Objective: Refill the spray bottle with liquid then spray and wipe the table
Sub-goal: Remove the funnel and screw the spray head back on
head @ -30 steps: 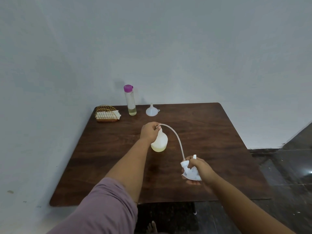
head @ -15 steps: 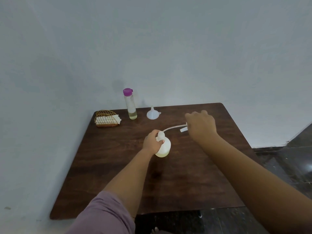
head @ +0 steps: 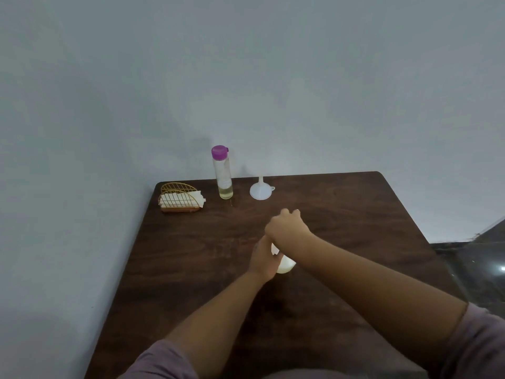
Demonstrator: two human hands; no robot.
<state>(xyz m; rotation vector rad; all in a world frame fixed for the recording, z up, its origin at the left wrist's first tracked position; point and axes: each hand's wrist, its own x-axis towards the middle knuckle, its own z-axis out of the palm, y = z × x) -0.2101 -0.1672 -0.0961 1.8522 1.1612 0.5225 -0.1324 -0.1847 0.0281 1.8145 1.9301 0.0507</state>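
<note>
A white spray bottle (head: 285, 265) stands at the middle of the dark wooden table (head: 191, 269). My left hand (head: 263, 259) grips its body from the left. My right hand (head: 287, 228) is curled over the bottle's top, hiding the spray head and its tube. A tall clear bottle with a purple cap (head: 222, 173) holds a little yellowish liquid at the back of the table. A white funnel (head: 261, 190) stands upside down beside it.
A gold wire holder with white napkins (head: 180, 199) sits at the back left corner. A pale wall runs close behind and along the left of the table. The table's right edge drops to a dark floor (head: 478, 255).
My right hand carried the spray head with its tube from the front right, over the table, onto the bottle's top. The tube is no longer visible. My left hand stayed on the bottle.
</note>
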